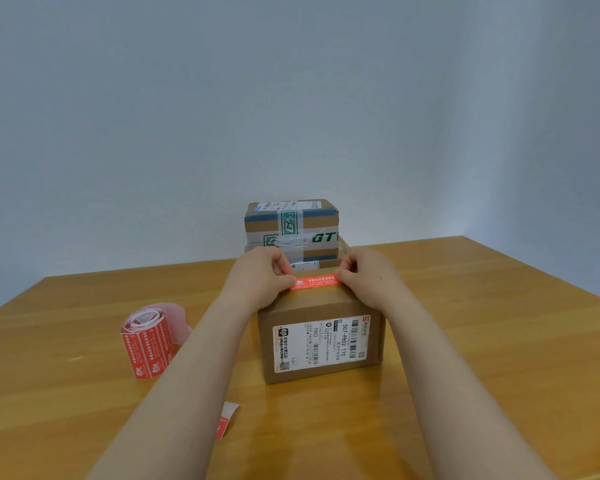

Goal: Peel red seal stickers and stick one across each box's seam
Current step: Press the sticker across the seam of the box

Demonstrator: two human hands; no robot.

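A brown cardboard box [321,344] with a white shipping label on its near face stands in the middle of the table. A red seal sticker [315,282] stretches sideways over the box's top, near its far edge. My left hand [262,277] pinches the sticker's left end and my right hand [362,273] pinches its right end. Whether the sticker touches the box top I cannot tell. A roll of red seal stickers [149,341] lies on the table to the left of the box.
Behind the near box stands a stack of taped parcels [291,225] with green and blue tape, close to the wall. A scrap of peeled backing paper [226,419] lies near the front, by my left forearm. The wooden table [482,341] ends at the right and left edges.
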